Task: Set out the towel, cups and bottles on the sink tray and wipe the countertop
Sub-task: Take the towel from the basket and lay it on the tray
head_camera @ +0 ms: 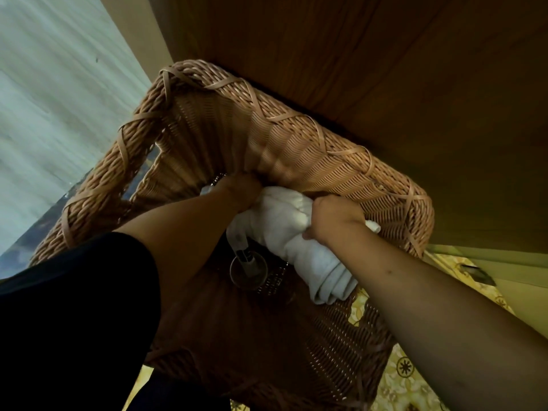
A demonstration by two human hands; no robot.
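A rolled white towel (299, 241) lies inside a deep wicker basket (296, 134). My left hand (240, 188) is closed on the towel's far end, deep in the basket. My right hand (333, 216) grips the towel near its middle, by the basket's right wall. Below the towel, at the basket's bottom, I see a clear glass cup (248, 269) with a small white bottle or pump (238, 241) beside it, partly hidden by the towel and my left forearm.
The basket stands on a yellow patterned floor (406, 378), against a brown wooden cabinet (385, 69). A pale wall or curtain (53, 99) fills the left. My dark sleeve (74, 321) covers the lower left.
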